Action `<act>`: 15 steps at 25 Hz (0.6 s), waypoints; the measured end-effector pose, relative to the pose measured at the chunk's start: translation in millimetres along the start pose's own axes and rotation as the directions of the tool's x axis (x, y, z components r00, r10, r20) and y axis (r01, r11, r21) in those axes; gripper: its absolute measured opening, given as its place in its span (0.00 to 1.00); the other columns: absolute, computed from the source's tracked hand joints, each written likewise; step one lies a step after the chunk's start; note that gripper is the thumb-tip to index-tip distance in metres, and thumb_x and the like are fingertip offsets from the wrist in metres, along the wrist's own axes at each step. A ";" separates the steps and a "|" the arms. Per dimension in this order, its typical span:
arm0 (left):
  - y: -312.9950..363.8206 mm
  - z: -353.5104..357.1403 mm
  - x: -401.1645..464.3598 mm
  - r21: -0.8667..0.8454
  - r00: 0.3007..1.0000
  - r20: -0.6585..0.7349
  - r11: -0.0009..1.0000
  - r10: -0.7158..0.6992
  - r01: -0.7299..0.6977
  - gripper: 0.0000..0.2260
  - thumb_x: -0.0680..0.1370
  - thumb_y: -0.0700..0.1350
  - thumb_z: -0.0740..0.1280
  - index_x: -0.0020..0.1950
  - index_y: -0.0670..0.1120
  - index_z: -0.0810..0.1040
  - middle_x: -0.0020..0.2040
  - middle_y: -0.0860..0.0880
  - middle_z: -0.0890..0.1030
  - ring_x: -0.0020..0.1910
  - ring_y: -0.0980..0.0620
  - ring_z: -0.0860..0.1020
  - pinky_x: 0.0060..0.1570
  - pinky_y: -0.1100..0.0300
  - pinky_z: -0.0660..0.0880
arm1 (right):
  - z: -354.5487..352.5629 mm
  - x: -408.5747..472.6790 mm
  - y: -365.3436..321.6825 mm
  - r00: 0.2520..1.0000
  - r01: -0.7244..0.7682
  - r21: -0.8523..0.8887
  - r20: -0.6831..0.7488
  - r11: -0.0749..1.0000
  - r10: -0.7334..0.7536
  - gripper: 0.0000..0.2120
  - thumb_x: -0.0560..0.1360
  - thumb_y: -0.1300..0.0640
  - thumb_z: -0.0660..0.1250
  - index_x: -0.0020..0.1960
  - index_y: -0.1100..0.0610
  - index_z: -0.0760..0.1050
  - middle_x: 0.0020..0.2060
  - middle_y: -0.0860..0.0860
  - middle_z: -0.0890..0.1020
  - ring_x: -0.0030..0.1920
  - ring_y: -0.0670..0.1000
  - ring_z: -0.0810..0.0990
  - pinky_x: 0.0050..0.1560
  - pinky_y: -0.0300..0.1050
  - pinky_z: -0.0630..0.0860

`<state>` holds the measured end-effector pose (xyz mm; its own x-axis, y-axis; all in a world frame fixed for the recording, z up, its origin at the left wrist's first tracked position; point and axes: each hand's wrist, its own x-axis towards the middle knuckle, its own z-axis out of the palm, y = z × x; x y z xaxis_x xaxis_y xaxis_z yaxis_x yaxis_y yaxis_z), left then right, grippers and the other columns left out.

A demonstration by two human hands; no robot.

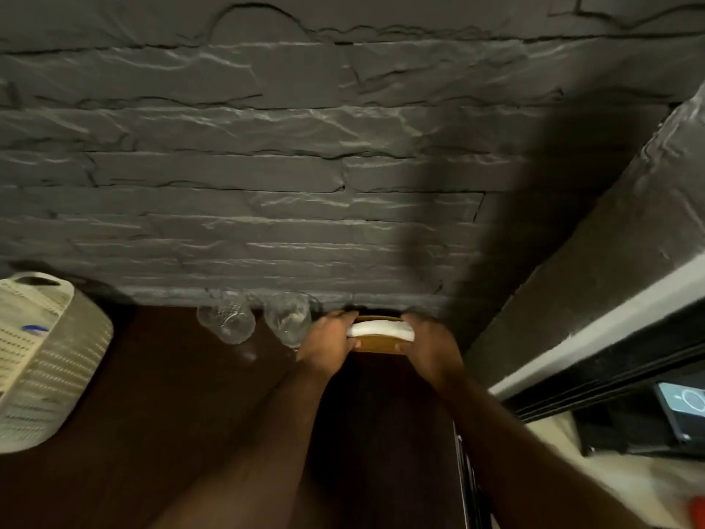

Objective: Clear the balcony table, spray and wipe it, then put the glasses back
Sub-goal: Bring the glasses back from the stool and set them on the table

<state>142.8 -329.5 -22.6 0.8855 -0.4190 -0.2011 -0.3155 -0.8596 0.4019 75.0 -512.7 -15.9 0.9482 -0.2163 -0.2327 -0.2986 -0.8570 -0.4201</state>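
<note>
head view: looks steeply down from above, close over the dark table (160, 376)
facing: toward the grey stone wall (267, 166)

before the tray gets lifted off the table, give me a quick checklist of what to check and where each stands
1. Both hands on the tray: ok. The left hand and right hand grip opposite ends of the flat brown wooden tray.
2. Load on tray settled: cannot tell. A folded white cloth lies on it, ends under the fingers.
3. Glasses clear of the lift: not ok. The nearer of the two clear cut glass tumblers sits right beside the left hand; the other stands further left.
4. Cream perforated plastic basket out of the way: ok, far left.
5. Dark brown table cleared: not ok, glasses remain.
</note>
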 end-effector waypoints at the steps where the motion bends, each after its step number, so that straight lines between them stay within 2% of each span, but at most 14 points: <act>1: 0.5 2.5 5.8 0.004 1.000 -0.007 1.000 -0.012 0.012 0.28 0.74 0.49 0.70 0.73 0.52 0.67 0.69 0.48 0.72 0.67 0.47 0.71 0.67 0.55 0.67 | -0.7 6.6 2.6 1.000 -0.001 0.008 0.003 1.000 0.001 0.28 0.71 0.49 0.73 0.70 0.50 0.71 0.63 0.54 0.80 0.61 0.56 0.78 0.62 0.49 0.72; 7: 0.7 9.5 25.1 0.056 1.000 0.013 0.998 -0.025 0.024 0.26 0.75 0.50 0.70 0.72 0.51 0.68 0.67 0.48 0.76 0.64 0.46 0.73 0.63 0.55 0.69 | 2.7 28.0 12.6 0.999 0.033 -0.011 -0.018 0.999 -0.033 0.25 0.71 0.51 0.73 0.67 0.51 0.73 0.61 0.52 0.81 0.60 0.54 0.78 0.61 0.47 0.72; 15: -1.6 4.7 38.8 0.115 1.000 -0.001 0.993 -0.027 0.027 0.26 0.75 0.50 0.69 0.73 0.51 0.68 0.66 0.47 0.76 0.64 0.47 0.73 0.63 0.58 0.67 | 8.5 42.9 10.8 1.000 0.012 -0.012 -0.009 1.000 -0.012 0.23 0.73 0.51 0.72 0.67 0.50 0.73 0.59 0.51 0.81 0.58 0.53 0.79 0.61 0.48 0.73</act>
<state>176.1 -345.7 -35.2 0.8940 -0.3950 -0.2114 -0.3282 -0.8987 0.2910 111.5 -527.3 -37.9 0.9527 -0.2098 -0.2199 -0.2858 -0.8649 -0.4126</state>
